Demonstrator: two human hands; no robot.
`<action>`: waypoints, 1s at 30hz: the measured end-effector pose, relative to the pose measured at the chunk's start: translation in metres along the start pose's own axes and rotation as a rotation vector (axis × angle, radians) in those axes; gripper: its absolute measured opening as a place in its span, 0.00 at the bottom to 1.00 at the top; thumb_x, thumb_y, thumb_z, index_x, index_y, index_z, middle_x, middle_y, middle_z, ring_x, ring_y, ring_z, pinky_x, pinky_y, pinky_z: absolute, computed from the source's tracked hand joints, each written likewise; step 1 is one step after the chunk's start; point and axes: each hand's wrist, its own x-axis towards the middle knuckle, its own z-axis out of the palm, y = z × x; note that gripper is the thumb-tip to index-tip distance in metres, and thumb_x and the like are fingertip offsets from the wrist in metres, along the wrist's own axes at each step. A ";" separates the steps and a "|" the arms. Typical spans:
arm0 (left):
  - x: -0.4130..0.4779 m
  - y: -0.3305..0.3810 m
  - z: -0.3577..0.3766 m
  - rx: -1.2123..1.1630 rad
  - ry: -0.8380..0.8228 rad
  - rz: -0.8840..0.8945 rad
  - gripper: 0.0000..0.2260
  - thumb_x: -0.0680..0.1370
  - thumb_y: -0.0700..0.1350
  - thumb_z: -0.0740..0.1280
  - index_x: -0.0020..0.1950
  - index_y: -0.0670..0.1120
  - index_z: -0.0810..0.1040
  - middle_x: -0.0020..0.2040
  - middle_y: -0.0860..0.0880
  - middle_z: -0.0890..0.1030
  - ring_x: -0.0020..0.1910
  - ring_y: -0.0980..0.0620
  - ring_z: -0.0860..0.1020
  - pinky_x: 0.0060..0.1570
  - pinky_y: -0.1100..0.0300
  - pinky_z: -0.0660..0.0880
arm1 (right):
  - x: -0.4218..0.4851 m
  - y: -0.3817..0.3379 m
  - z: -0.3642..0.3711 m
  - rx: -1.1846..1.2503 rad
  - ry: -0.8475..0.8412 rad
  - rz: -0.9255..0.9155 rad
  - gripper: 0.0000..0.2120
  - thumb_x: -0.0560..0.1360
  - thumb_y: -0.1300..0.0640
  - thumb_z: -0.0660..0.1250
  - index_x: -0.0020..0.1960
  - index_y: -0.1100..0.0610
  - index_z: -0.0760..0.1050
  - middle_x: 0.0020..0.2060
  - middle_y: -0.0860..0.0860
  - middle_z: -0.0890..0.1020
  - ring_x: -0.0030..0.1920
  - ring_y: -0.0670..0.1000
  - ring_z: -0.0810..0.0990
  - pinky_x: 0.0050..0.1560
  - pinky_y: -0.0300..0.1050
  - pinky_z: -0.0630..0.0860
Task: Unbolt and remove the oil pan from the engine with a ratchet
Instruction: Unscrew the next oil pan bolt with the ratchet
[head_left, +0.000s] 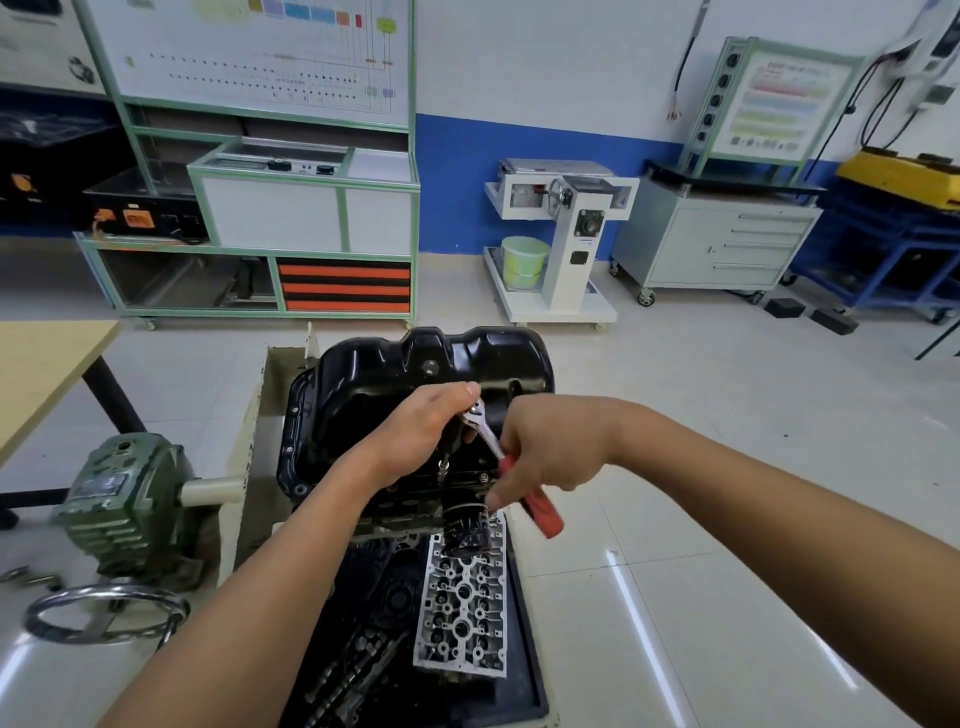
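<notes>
Forearms (249, 597) reach in from the near edge. The left hand (415, 431) curls over the head of the ratchet (488, 434). The right hand (545, 452) grips its red handle. The socket meets the near rim of the oil pan (405, 364), centre. Keep it square and swing short.

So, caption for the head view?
Left hand steadies the ratchet at its head; right hand grips the handle, over the oil pan.

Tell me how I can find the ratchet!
Find the shiny black oil pan in the middle of the picture. Just in front of it, the right hand grips the ratchet. It is the only tool with a red handle and a silver head.
</notes>
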 end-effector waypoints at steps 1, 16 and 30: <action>0.000 0.000 -0.002 0.025 -0.005 0.007 0.35 0.74 0.65 0.60 0.48 0.30 0.76 0.41 0.43 0.79 0.41 0.46 0.74 0.49 0.50 0.70 | 0.001 0.002 -0.005 -0.027 0.011 0.021 0.17 0.72 0.46 0.76 0.37 0.60 0.80 0.22 0.46 0.76 0.20 0.42 0.71 0.29 0.37 0.68; -0.001 0.003 0.001 0.054 -0.048 0.009 0.30 0.80 0.59 0.53 0.46 0.31 0.75 0.40 0.46 0.77 0.44 0.52 0.74 0.57 0.55 0.70 | 0.043 0.025 -0.024 -0.253 0.694 -0.101 0.18 0.73 0.68 0.63 0.59 0.57 0.80 0.59 0.51 0.80 0.60 0.56 0.75 0.57 0.54 0.75; 0.009 -0.004 0.005 -0.012 0.076 0.008 0.26 0.76 0.65 0.56 0.34 0.45 0.77 0.36 0.47 0.77 0.41 0.51 0.74 0.54 0.45 0.69 | -0.006 0.008 -0.005 -0.350 0.558 0.064 0.22 0.72 0.40 0.69 0.30 0.52 0.64 0.29 0.47 0.68 0.28 0.48 0.68 0.29 0.42 0.60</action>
